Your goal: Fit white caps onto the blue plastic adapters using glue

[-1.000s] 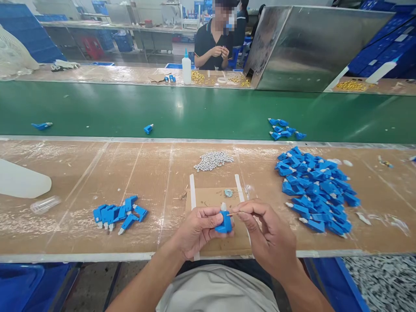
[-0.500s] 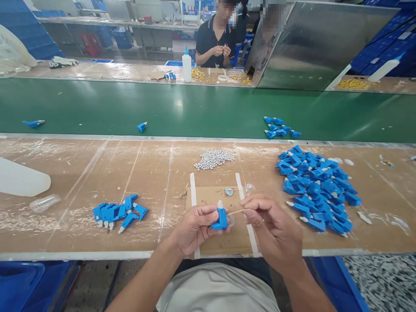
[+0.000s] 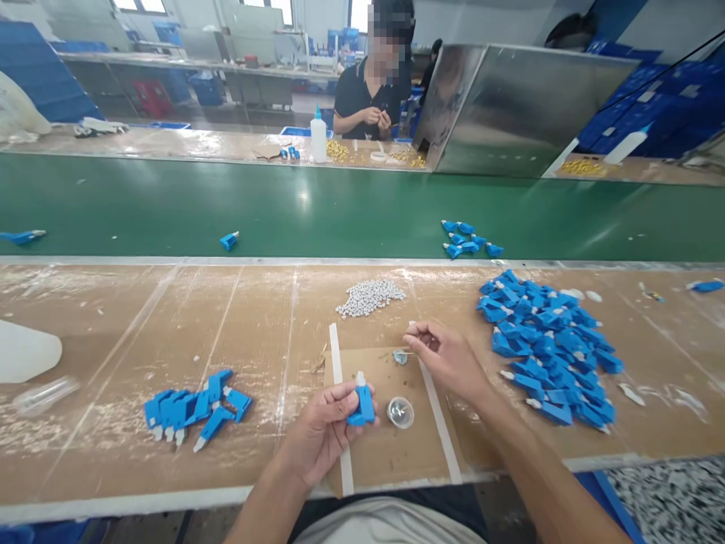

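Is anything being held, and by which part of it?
The left grip holds a blue piece by its body, below the white tip; right grip: cannot tell.

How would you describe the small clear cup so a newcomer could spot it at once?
On the brown worktable, find the cardboard sheet with two white tape strips running along its sides. Between those strips, just right of the blue piece in the left hand, sits the cup. It is round and see-through, unlike the pale-blue lump beyond it.
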Available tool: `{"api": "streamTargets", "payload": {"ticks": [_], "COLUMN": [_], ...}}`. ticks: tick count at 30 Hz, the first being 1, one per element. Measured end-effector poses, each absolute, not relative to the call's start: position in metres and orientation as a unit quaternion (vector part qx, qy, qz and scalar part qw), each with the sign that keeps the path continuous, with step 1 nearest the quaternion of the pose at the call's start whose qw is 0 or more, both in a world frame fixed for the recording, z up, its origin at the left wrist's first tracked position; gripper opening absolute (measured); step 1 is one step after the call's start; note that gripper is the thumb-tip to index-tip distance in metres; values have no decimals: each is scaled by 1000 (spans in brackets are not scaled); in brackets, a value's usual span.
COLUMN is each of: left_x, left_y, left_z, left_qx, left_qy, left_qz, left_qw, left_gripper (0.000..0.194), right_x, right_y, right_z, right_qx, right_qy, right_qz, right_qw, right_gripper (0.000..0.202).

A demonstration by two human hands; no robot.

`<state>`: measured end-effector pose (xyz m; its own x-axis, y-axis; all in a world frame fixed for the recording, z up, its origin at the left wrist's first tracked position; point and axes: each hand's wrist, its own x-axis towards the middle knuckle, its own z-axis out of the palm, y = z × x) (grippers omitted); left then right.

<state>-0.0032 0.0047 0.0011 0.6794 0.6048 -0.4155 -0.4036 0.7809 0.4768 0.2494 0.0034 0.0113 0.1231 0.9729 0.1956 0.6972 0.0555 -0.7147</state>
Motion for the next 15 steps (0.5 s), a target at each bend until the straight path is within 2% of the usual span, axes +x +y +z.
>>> {"api": "streamTargets", "payload": {"ticks": [3, 6, 10, 15], "left_x": [-5, -6, -6, -3], "left_y": [5, 3, 1, 2], "left_z": [0, 0, 1, -2], "left_qx": [173, 171, 169, 163], "left_qy": [295, 304, 318, 316], "left_qz": [279, 282, 289, 289], "left_qw": [897, 894, 887, 889], "left_gripper": [22, 21, 23, 27], "right_x": [261, 263, 260, 259], "right_y": [50, 80, 96, 103], "right_z": [7, -1, -9, -6], "right_qx": [-648, -621, -586, -568], "right_qy": [-664, -707, -757, -784], "right_qz": [162, 141, 127, 130], "right_qw": [337, 306, 260, 216], "right_gripper": [7, 11, 20, 21]}}
